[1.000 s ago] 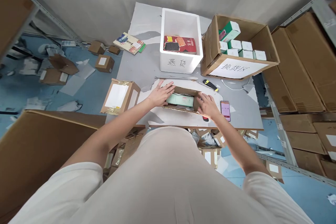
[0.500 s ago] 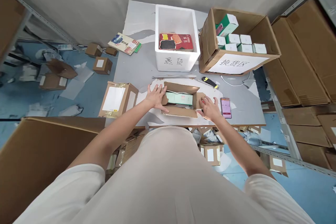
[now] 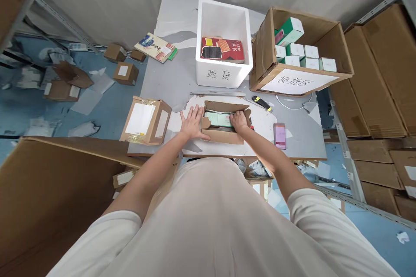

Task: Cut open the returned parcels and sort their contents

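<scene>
Head camera, looking down over a grey table (image 3: 182, 80) whose top is patched with torn white paper. At its near edge sits a small open cardboard carton (image 3: 223, 135) of plain brown corrugated board, flaps folded outward and one edge ragged. Inside lies a flat, pale green product box (image 3: 217, 118), rectangular and smooth. The left hand (image 3: 192, 122) lies flat with fingers spread, palm on the table and fingertips against the carton's left flap, gripping nothing. The right hand (image 3: 239, 120) reaches into the carton with fingers curled over the green box's right end; whether it actually grips the box cannot be told. Beside it are a phone (image 3: 280, 135) and a yellow-and-black utility knife (image 3: 261, 103). Behind stand a white foam bin (image 3: 223, 26) and a large cardboard box (image 3: 302, 78).
</scene>
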`<action>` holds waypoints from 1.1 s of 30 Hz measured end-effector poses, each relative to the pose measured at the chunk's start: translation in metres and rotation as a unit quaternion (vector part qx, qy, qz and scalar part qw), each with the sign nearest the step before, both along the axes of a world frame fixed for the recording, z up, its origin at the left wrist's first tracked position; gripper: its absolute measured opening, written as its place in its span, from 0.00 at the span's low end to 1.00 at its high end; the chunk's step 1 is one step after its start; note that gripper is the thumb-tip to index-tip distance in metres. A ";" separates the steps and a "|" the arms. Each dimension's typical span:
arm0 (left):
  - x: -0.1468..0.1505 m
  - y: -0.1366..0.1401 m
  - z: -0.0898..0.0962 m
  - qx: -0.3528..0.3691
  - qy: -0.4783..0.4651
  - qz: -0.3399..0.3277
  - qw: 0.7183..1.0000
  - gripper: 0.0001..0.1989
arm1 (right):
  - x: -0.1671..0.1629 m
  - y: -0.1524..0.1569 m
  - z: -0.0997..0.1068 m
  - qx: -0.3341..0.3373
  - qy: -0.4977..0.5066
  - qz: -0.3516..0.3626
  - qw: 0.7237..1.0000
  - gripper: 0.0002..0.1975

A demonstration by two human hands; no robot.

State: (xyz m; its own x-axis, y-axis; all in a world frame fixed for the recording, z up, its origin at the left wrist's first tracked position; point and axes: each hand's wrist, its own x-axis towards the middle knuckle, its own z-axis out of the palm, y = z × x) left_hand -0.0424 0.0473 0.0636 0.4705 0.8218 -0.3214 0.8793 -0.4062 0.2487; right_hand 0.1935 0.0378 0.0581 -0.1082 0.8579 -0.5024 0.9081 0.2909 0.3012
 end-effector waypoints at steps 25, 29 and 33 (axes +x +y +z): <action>0.021 0.003 -0.008 0.006 -0.039 0.088 0.995 0.68 | 0.015 0.017 0.054 0.127 0.380 0.045 0.915 0.17; 0.029 0.021 -0.008 -0.003 -0.053 0.125 0.991 0.70 | 0.040 0.016 0.119 0.171 0.359 0.084 0.914 0.20; 0.033 0.055 -0.006 -0.010 -0.084 0.144 0.986 0.72 | 0.066 -0.022 0.189 0.175 0.295 0.063 0.937 0.24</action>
